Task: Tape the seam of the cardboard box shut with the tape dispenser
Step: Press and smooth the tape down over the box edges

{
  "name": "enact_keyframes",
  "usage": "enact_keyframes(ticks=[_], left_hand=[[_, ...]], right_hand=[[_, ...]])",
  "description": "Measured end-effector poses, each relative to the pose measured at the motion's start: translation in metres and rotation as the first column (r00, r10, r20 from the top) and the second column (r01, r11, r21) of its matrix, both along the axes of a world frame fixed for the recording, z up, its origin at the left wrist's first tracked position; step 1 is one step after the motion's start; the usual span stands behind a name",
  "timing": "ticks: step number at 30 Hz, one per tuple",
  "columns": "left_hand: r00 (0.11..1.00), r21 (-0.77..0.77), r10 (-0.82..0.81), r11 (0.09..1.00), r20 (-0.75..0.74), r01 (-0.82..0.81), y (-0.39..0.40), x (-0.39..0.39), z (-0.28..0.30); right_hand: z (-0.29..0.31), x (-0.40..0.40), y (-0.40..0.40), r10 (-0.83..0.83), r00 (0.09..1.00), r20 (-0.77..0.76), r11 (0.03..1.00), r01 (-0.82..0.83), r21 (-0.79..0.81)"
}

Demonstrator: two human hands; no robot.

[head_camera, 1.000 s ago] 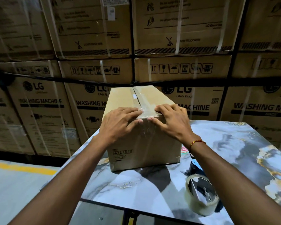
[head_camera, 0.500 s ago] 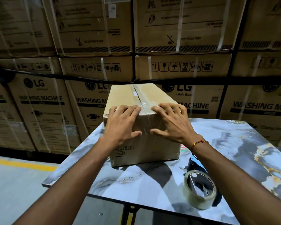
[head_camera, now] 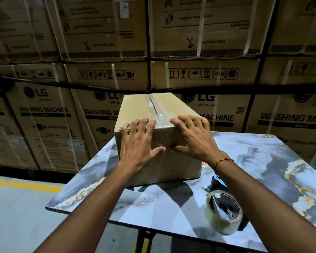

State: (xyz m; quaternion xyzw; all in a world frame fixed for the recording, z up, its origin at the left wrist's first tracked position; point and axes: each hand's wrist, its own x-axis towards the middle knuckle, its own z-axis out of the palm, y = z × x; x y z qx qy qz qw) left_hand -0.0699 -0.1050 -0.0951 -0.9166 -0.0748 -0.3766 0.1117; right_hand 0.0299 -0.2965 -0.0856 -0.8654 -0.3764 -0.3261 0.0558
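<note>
Clear tape [head_camera: 158, 114] already runs down the top seam of the plain brown cardboard box [head_camera: 135, 108] and folds over the near edge onto the front face. The box sits on the blue-grey marble-pattern table [head_camera: 263, 161], towards its far left part, long axis pointing away from the person.

Left hand [head_camera: 139, 141] and right hand [head_camera: 193, 137] lie flat over the near top edge, one either side of the tape. Fingers are spread on the top panel, thumbs on the front face, nearly meeting across the tape tail. Both hands are open, palms pressing, gripping nothing. My read: this is the press-down step, rubbing the folded end so it sticks (hands flank the strip rather than cover it, which also steadies the box).

The tape dispenser with its clear roll [head_camera: 223, 212] is parked on the table near the right forearm, well apart from the box. Nobody holds it, probably set aside because both hands are needed for pressing.

Tape looks wrinkled and glossy near the edge, with a few creases or bubbles. The seam under it appears closed. Can't tell whether the far end is stuck down.

Background: stacked washing-machine cartons [head_camera: 208, 73].
</note>
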Motion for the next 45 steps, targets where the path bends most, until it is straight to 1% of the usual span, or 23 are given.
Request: enact_keyframes(ticks=[10, 14, 16, 20, 22, 25, 29, 32, 34, 36, 38, 41, 42, 43, 45], left_hand=[[0.998, -0.027, -0.069, 0.997, 0.013, 0.069, 0.006, -0.003, 0.005], [0.996, -0.070, -0.078, 0.995, -0.039, 0.075, 0.011, -0.003, 0.015], [0.992, -0.104, -0.076, 0.992, -0.096, 0.066, 0.013, -0.002, 0.027], [0.961, -0.230, -0.114, 0.972, -0.254, 0.055, 0.014, 0.010, 0.056], [0.925, -0.290, -0.131, 0.957, -0.358, 0.023, 0.015, 0.020, 0.068], [0.853, -0.336, -0.131, 0.940, -0.506, -0.054, 0.023, 0.036, 0.082], [0.789, -0.406, -0.149, 0.903, -0.596, -0.137, 0.032, 0.051, 0.082], [0.814, -0.409, -0.141, 0.904, -0.564, -0.127, 0.030, 0.051, 0.077], [0.842, -0.410, -0.193, 0.911, -0.504, -0.037, 0.033, 0.049, 0.077], [0.827, -0.413, -0.263, 0.910, -0.497, 0.041, 0.039, 0.048, 0.075], [0.810, -0.415, -0.255, 0.910, -0.528, 0.016, 0.041, 0.049, 0.073], [0.815, -0.362, -0.142, 0.928, -0.562, -0.089, 0.030, 0.048, 0.073], [0.843, -0.338, -0.106, 0.936, -0.527, -0.094, 0.025, 0.047, 0.072], [0.890, -0.320, -0.069, 0.943, -0.450, -0.089, 0.020, 0.043, 0.070], [0.980, -0.354, -0.035, 0.935, -0.198, -0.038, 0.012, 0.037, 0.064]], right_hand=[[0.004, -0.003, -0.002, 0.007, 0.998, -0.055, 1.000, -0.007, -0.008], [0.007, -0.003, -0.002, 0.021, 0.997, -0.077, 1.000, -0.021, 0.006], [0.008, -0.003, -0.003, 0.028, 0.996, -0.084, 1.000, -0.027, 0.015], [0.007, -0.002, -0.002, 0.028, 0.995, -0.092, 0.999, -0.026, 0.026], [0.005, -0.001, -0.002, 0.030, 0.996, -0.081, 0.999, -0.027, 0.033], [0.004, 0.000, -0.002, 0.036, 0.996, -0.077, 0.999, -0.033, 0.039], [0.003, 0.000, -0.002, 0.052, 0.997, -0.064, 0.997, -0.049, 0.056], [0.003, 0.000, -0.003, 0.059, 0.996, -0.072, 0.997, -0.054, 0.059], [0.003, 0.000, -0.002, 0.064, 0.995, -0.075, 0.996, -0.060, 0.063], [0.003, 0.001, -0.002, 0.064, 0.995, -0.079, 0.997, -0.060, 0.058], [0.004, 0.000, -0.003, 0.059, 0.995, -0.082, 0.997, -0.055, 0.050], [0.003, 0.003, -0.004, 0.066, 0.993, -0.095, 0.997, -0.061, 0.047], [0.004, 0.004, -0.004, 0.070, 0.992, -0.107, 0.997, -0.065, 0.045], [0.004, 0.007, -0.005, 0.074, 0.990, -0.123, 0.997, -0.069, 0.043], [0.007, 0.011, -0.007, 0.093, 0.984, -0.151, 0.995, -0.087, 0.048]])
